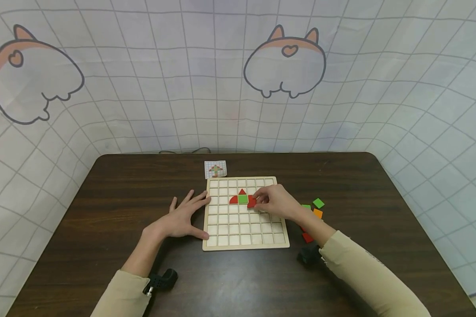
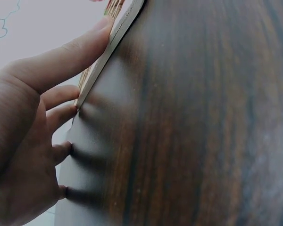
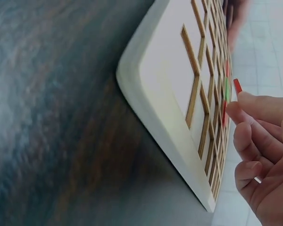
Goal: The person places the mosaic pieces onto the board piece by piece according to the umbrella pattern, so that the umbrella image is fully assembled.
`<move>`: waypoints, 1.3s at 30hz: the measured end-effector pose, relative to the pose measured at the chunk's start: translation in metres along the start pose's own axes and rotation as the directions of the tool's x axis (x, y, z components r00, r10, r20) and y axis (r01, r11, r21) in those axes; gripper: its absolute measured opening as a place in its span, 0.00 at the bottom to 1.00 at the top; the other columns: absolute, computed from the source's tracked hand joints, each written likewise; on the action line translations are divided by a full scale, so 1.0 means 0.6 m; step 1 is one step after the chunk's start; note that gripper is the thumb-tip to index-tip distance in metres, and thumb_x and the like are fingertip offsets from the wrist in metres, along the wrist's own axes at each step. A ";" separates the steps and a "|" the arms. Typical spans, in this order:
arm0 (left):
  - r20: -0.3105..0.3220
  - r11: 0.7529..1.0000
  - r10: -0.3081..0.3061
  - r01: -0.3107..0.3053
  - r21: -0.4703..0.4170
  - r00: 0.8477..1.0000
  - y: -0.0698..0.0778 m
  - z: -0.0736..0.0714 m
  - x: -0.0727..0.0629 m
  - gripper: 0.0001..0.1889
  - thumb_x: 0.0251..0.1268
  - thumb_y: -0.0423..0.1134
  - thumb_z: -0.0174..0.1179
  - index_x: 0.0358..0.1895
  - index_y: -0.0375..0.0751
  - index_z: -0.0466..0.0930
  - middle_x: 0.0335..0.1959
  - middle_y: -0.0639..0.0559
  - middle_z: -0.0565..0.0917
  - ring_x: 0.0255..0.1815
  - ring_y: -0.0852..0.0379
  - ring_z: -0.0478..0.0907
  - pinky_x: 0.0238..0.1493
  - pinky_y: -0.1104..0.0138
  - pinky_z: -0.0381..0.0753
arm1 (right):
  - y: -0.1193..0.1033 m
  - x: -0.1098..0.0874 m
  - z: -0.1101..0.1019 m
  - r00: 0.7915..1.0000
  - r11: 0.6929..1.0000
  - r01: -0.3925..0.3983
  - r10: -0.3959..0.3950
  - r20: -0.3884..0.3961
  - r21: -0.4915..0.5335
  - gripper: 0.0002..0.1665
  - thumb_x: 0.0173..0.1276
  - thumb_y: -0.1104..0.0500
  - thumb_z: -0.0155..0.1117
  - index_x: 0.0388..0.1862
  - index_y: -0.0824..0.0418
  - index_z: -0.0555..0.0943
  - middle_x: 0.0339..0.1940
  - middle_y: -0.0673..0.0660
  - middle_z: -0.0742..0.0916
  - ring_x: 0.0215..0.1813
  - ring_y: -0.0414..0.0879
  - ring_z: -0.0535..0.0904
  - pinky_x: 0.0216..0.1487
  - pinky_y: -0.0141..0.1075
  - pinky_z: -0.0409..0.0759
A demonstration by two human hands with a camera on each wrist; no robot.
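Now the wooden board (image 1: 246, 248), left hand (image 1: 177, 221) splayed along its edge, right hand (image 1: 278, 201) pinching a red piece (image 3: 237, 85) just above the cells — placing step, apparently, calling for careful alignment, then a gentle release

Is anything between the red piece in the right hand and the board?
Nothing visible blocks it. The right hand holds the red piece above the board, and only a gap shows between them. The left hand is at the left edge.
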State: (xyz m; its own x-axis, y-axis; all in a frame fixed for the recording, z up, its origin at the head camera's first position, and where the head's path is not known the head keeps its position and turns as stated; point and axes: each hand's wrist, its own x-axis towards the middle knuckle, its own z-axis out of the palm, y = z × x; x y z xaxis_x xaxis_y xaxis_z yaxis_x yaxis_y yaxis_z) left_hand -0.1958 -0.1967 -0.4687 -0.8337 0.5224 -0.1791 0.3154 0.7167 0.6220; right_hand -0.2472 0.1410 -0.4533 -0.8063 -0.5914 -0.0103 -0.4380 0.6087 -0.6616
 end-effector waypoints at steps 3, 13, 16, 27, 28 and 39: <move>0.002 1.000 -0.003 0.003 0.000 1.000 0.000 0.000 0.000 0.58 0.52 0.59 0.78 0.83 0.45 0.56 0.85 0.46 0.47 0.83 0.36 0.31 0.69 0.29 0.23 | -0.003 0.004 0.006 1.000 1.000 -0.001 0.001 0.003 -0.010 0.16 0.66 0.63 0.76 0.51 0.66 0.87 0.34 0.48 0.89 0.35 0.38 0.83 0.39 0.34 0.82; 0.003 1.000 -0.014 0.014 0.000 1.000 0.001 -0.001 0.000 0.58 0.52 0.58 0.79 0.83 0.45 0.56 0.85 0.46 0.47 0.83 0.36 0.31 0.69 0.29 0.23 | -0.020 0.016 0.024 0.998 0.998 0.060 -0.060 -0.004 -0.017 0.13 0.66 0.63 0.75 0.48 0.66 0.87 0.33 0.49 0.88 0.36 0.38 0.83 0.41 0.35 0.82; 0.002 1.000 -0.015 0.015 0.002 1.000 0.000 0.000 0.001 0.58 0.52 0.58 0.79 0.83 0.46 0.56 0.85 0.47 0.47 0.83 0.36 0.31 0.68 0.29 0.23 | -0.026 0.019 0.030 0.998 0.998 0.065 -0.065 -0.006 -0.023 0.13 0.66 0.63 0.75 0.48 0.66 0.87 0.33 0.48 0.88 0.36 0.37 0.83 0.41 0.34 0.82; 0.001 1.000 -0.022 0.022 0.013 1.000 -0.002 0.002 0.002 0.57 0.52 0.59 0.78 0.83 0.46 0.56 0.85 0.48 0.47 0.83 0.37 0.31 0.69 0.29 0.23 | -0.048 0.033 0.047 0.996 0.996 0.084 -0.085 -0.018 -0.027 0.12 0.65 0.64 0.74 0.47 0.64 0.88 0.31 0.47 0.88 0.33 0.36 0.81 0.38 0.33 0.80; 0.001 1.000 -0.022 0.022 0.012 1.000 -0.002 0.002 0.002 0.57 0.52 0.59 0.78 0.83 0.46 0.56 0.85 0.47 0.47 0.83 0.37 0.31 0.68 0.28 0.23 | -0.051 0.035 0.048 0.996 0.996 0.085 -0.086 -0.015 -0.026 0.12 0.66 0.64 0.74 0.48 0.64 0.88 0.31 0.47 0.87 0.33 0.36 0.81 0.38 0.33 0.80; 0.006 1.000 -0.018 0.018 0.000 1.000 0.000 0.000 0.001 0.57 0.52 0.58 0.78 0.83 0.46 0.56 0.85 0.47 0.47 0.83 0.36 0.31 0.68 0.28 0.23 | -0.067 0.052 0.066 0.998 0.997 0.057 -0.056 0.013 -0.046 0.11 0.67 0.63 0.74 0.47 0.64 0.87 0.32 0.48 0.88 0.33 0.37 0.82 0.37 0.32 0.80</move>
State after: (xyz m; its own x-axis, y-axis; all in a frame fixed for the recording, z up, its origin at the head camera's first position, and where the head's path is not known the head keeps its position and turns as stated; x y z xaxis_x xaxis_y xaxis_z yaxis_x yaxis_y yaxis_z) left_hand -0.1965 -0.1961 -0.4685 -0.8366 0.5121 -0.1946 0.3003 0.7258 0.6188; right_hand -0.2388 0.0772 -0.4565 -0.7753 -0.6314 0.0174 -0.5009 0.5977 -0.6260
